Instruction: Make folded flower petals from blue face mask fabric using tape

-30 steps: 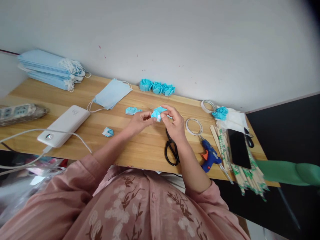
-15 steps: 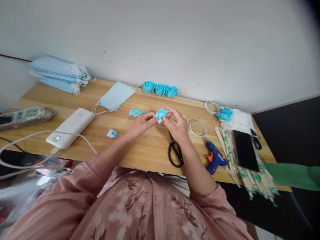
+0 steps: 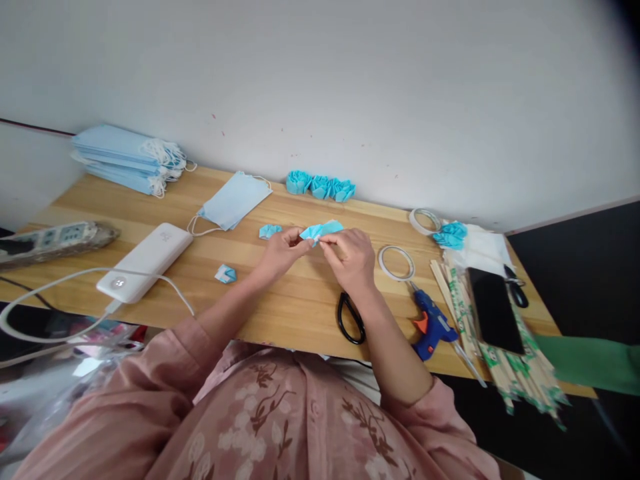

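Observation:
Both hands pinch one piece of folded blue paper (image 3: 327, 228) above the middle of the table. My left hand (image 3: 286, 252) is closed on its left end. At its lower edge, the fingertips of my right hand (image 3: 353, 257) are pressed together. A small folded blue piece (image 3: 271, 231) lies just beyond my left hand, and another blue and white folded piece (image 3: 226, 274) rests left of my left forearm. Scissors with black handles (image 3: 351, 319) lie beneath my right wrist, their blades hidden. Blue paper flowers (image 3: 321, 187) stand in a row by the wall.
Flat blue face masks (image 3: 234, 200) and a taller stack of masks (image 3: 127, 160) are at left, with a white power bank (image 3: 145, 261) and power strip (image 3: 60, 240). At right are a tape roll (image 3: 397, 263), blue glue gun (image 3: 433, 325), wrapped sticks (image 3: 517, 377) and a phone (image 3: 495, 310).
The blue paper has been turned and spread, its loose part now pointing right. My right fingers have shifted to its lower edge. The whole view has tilted slightly.

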Tool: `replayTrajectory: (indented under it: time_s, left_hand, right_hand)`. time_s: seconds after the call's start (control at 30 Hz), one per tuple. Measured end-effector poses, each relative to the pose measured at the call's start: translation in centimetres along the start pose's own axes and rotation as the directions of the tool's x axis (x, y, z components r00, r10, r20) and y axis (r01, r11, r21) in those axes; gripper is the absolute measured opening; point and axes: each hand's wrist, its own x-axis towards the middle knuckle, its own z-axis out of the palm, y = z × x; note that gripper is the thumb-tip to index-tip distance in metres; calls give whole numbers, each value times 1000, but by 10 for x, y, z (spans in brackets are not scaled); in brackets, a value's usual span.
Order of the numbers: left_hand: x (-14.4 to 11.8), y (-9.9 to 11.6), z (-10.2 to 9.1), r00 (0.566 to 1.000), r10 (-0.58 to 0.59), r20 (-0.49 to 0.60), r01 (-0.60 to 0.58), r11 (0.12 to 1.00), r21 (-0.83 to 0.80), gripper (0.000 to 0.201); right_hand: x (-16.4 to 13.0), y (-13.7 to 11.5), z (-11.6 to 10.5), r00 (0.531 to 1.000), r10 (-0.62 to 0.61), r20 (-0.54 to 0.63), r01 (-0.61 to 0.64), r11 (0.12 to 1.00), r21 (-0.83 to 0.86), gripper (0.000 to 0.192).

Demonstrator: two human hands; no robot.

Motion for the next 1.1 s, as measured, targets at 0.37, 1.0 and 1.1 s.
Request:
replayTrajectory:
  time_s: [0.37, 1.0, 1.1]
  left_hand:
    - [-3, 5, 3, 999, 44, 13, -46, 987, 155, 23]
    - [-4, 9, 3, 999, 14, 50, -19, 996, 84, 24]
    - [-4, 9, 3, 998, -7, 57, 3, 998, 66, 26]
  right_hand:
    - [0, 2, 2, 999, -39, 25, 40, 998, -39, 15]
    - [0, 3, -1, 995, -18, 96, 20, 1000, -19, 22]
    - [0, 3, -2, 995, -15, 99, 18, 999, -30, 22]
